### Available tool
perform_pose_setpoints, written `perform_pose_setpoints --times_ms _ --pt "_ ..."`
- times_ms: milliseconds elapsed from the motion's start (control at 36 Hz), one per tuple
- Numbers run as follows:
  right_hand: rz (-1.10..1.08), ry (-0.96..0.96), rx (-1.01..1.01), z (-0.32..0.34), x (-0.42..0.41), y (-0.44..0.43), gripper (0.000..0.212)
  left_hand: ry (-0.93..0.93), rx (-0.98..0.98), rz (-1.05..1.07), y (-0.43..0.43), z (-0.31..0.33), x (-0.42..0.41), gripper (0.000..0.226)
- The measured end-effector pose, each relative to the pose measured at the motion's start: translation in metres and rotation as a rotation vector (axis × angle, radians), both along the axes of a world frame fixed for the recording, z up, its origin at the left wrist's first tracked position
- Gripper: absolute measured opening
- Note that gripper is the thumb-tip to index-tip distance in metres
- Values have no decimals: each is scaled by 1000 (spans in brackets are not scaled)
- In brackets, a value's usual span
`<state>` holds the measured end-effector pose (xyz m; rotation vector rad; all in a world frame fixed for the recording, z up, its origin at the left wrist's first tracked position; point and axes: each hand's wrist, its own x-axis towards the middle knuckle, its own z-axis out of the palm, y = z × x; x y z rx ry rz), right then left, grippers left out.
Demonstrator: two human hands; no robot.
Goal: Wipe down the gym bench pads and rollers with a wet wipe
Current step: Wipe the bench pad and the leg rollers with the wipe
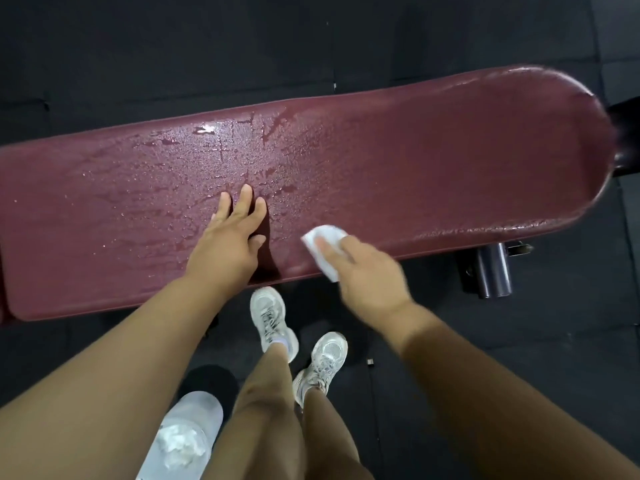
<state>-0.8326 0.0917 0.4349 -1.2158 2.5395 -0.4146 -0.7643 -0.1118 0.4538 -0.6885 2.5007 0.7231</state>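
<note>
One bench pad [415, 161], one wet wipe [327, 237], two hands [228, 244] [367, 271], two shoes [273, 320] [323, 362], one clear tub [187, 438], one dark cylinder [493, 268]

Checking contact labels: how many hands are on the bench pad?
2: left hand rests flat mid bench pad; right hand holds wet wipe at its near edge.

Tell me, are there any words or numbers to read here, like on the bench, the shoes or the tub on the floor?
There is no text to read anywhere in this picture.
Bench pad: only wet streaks, no label or number.
Wipe held in the right hand: plain white, nothing printed.
Shoes: no brand can be made out.
Clear tub on the floor: no label in view.
</note>
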Motion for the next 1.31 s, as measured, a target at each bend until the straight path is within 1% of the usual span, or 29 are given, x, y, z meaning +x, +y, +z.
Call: perform_pose_setpoints --times_ms 56,167,222,306,333,361,417,500,528,583,611,639,667,722,778,806,861,889,917,944,972,1000,1028,1083,1139,1167,1194,1250,1306 --pt "-152 24 33 1 -16 23 60 -19 -9 -15 0 0 -1 56" --pt "-648 -10 43 4 -24 45 55 -17 -16 -34 -2 -1 1 56" --pt "-840 -66 28 4 -13 33 54 -11 -19 -55 -3 0 2 56" --pt "-1077 -103 -97 5 15 -9 51 -7 -29 -71 -6 5 2 57" --pt "-1088 -115 -110 5 27 -25 52 -1 -36 -75 -8 8 3 57" --pt "-1041 -146 -94 7 39 -40 55 14 -39 -80 -12 10 3 58" --pt "-810 -224 15 9 66 -67 62 57 -16 -105 -23 12 6 54" --pt "-325 -248 9 9 93 -88 63 92 7 -123 -44 17 20 46" --pt "-203 -240 31 5 94 -86 63 91 -2 -109 -52 19 26 46" --pt "-109 -152 29 2 85 -76 63 77 -34 -76 -68 23 41 49" --pt "-174 -112 5 3 77 -70 60 62 -56 -62 -77 24 48 51" --pt "-326 -84 -4 8 65 -65 53 35 -80 -52 -86 24 54 53" --pt "-500 -53 45 7 53 -58 47 4 -96 -50 -95 24 61 55" --pt "-789 -15 126 11 29 -46 44 -49 -90 -71 -109 21 71 59" --pt "-912 2 108 13 17 -46 44 -81 -72 -110 -115 19 76 61" --pt "-928 4 96 13 17 -52 41 -90 -79 -127 -115 18 76 62" --pt "-950 106 140 9 27 -72 36 -104 -101 -133 -114 20 73 61" --pt "-943 118 155 11 38 -87 38 -110 -110 -132 -114 21 72 61" --pt "-886 106 117 12 51 -102 44 -117 -117 -138 -114 22 70 61" --pt "-775 50 60 9 65 -118 45 -126 -121 -150 -114 22 69 60" --pt "-605 -83 63 7 82 -132 42 -136 -125 -166 -116 21 69 60" --pt "-407 -172 113 6 97 -143 48 -141 -127 -178 -118 21 68 59" --pt "-216 -194 148 7 107 -151 60 -140 -128 -186 -120 21 68 60" --pt "37 -154 121 9 110 -153 73 -126 -127 -201 -124 20 69 60" --pt "136 -56 157 7 93 -143 76 -116 -120 -218 -127 20 68 59" --pt "153 -47 223 7 80 -136 74 -112 -119 -222 -128 20 68 58" --pt "100 -28 271 6 65 -128 69 -107 -117 -224 -129 19 68 58" --pt "-217 -58 283 10 35 -113 56 -99 -106 -220 -131 18 68 58" --pt "-562 5 251 17 12 -103 49 -87 -95 -207 -133 17 68 56"
